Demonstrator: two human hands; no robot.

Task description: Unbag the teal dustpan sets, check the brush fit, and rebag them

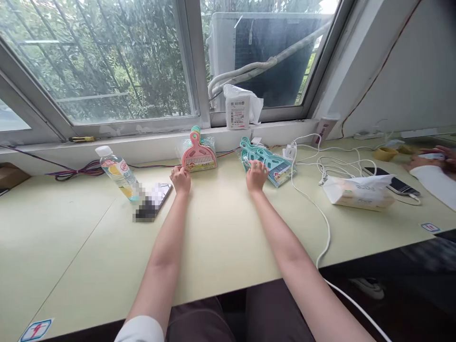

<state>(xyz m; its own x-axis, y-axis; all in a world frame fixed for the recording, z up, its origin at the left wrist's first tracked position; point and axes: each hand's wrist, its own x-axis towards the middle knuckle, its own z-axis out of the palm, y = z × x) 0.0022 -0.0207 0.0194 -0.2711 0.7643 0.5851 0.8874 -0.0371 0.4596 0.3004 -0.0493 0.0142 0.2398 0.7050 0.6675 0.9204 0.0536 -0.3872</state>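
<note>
The fingers of the left hand (180, 179) were curled together, their tips touching the near edge of the pink mini dustpan set (198, 154) in its clear wrapper, not closed around it. The fingers of the right hand (256, 175) were likewise curled, resting on the near corner of the teal mini dustpan set (265, 163), which lay flat just beyond them, against the window ledge. Both packs sat on the pale green tabletop (221, 237), well apart from each other. Left of the left fingers lay a smartphone (154, 201) and, beside it, a tilted drink bottle (119, 172). Right of the right fingers ran white charging cables (320, 166), then a tissue pack (358, 192). Farther right, another person's hand (432, 159) rested on the tabletop.
</note>
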